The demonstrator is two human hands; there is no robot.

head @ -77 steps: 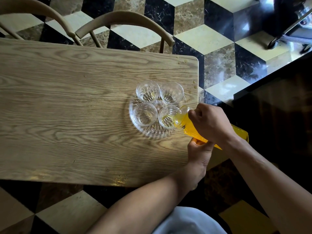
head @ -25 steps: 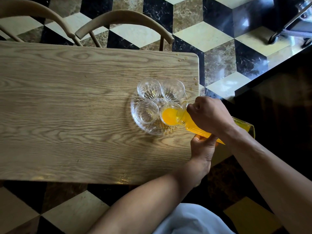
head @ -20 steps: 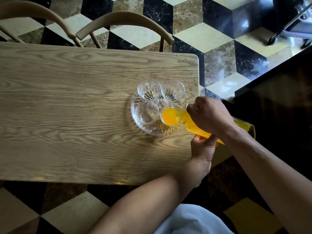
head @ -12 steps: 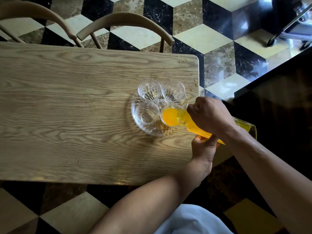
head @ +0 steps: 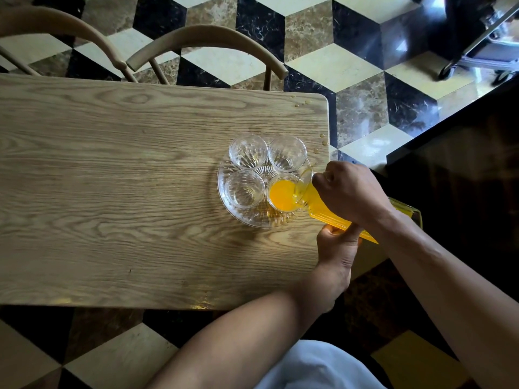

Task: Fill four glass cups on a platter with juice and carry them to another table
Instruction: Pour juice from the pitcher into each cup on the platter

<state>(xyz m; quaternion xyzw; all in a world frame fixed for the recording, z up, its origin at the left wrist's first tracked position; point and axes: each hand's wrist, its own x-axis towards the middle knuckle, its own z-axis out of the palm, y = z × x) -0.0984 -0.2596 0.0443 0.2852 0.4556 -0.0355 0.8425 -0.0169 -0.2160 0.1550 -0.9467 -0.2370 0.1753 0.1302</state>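
Both hands gripped the tilted, unlabelled juice bottle, right hand above, left hand beneath, pouring into 1 of 4 cups on the platter near the table edge.

A light oak table stands on cube-patterned marble floor, two curved-back wooden chairs tucked behind.
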